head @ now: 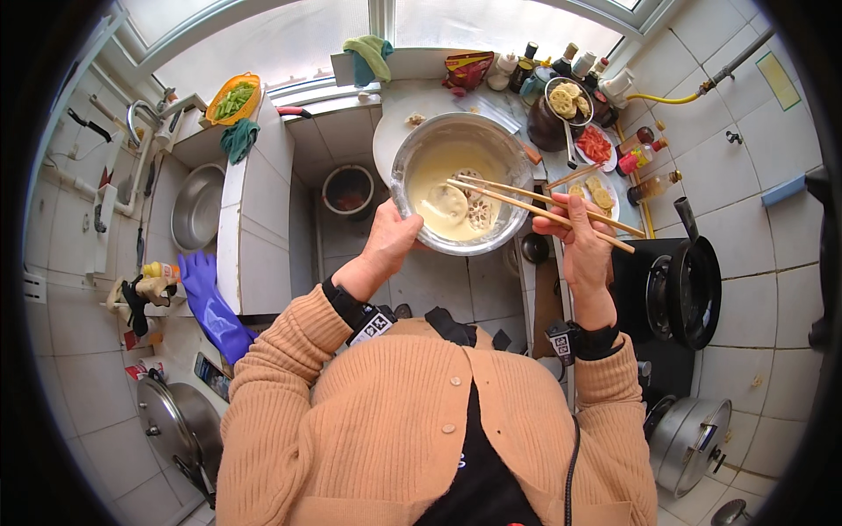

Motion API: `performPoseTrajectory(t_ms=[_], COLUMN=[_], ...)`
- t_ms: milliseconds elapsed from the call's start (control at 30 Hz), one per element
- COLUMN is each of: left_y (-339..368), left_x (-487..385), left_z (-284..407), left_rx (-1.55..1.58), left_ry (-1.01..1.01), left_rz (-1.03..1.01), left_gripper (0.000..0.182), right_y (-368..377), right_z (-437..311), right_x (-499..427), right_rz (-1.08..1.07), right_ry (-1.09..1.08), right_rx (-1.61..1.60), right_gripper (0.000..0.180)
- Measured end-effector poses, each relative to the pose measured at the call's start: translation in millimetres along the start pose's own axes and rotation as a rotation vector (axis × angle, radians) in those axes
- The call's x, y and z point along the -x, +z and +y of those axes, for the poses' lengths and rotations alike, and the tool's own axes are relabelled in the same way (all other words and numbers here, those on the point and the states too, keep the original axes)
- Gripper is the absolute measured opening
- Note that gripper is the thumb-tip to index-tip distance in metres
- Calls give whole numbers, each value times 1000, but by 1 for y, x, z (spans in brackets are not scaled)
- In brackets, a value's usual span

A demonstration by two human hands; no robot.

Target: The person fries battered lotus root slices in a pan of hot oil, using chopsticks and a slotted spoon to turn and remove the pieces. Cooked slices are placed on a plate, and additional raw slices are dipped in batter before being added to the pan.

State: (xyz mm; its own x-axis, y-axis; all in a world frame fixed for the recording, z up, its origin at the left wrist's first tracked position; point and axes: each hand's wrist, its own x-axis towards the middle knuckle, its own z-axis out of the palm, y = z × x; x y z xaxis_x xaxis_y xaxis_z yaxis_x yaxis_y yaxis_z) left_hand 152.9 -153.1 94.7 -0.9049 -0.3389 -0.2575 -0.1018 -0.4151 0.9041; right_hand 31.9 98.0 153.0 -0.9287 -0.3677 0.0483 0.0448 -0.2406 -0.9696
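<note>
My left hand (387, 244) grips the near-left rim of a metal mixing bowl (402, 148), with the thumb over the edge. Pale yellow batter (427, 172) fills the bottom of the bowl. One lotus root slice (447, 202) lies coated in it, and other slices with their holes showing (481, 212) sit to its right. In my right hand (579, 243) is a pair of long wooden chopsticks (536, 205). Their tips reach into the bowl, above or at the coated slice; whether they pinch it I cannot tell.
Beyond the bowl, a strainer (569, 102) of battered slices rests on a dark jar (547, 128). Plates of red pieces (595, 144) and yellow slices (600, 194) stand at right, beside bottles (648, 187). A frying pan (694, 292) sits on the stove. A bucket (347, 191) is on the floor.
</note>
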Motion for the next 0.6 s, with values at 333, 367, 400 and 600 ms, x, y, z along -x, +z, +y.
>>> performPoseTrajectory(t_ms=[333,367,400,600], left_y=[-2,-3,-3,-1], left_x=[-9,-9,-11,-17], left_z=[8,8,9,7], left_rx=[25,21,23,-19], left_ry=[3,5,10,-3], left_rz=[34,31,23,11], left_gripper=[39,40,40,40], right_y=[4,3,3,2], right_z=[2,0,-1,1], right_x=[18,19,20,18], right_rz=[0,-35,-65,-77], right_ry=[-97,-62,-53,-227], right_rx=[43,102,157,384], right_gripper=[19,19,18,17])
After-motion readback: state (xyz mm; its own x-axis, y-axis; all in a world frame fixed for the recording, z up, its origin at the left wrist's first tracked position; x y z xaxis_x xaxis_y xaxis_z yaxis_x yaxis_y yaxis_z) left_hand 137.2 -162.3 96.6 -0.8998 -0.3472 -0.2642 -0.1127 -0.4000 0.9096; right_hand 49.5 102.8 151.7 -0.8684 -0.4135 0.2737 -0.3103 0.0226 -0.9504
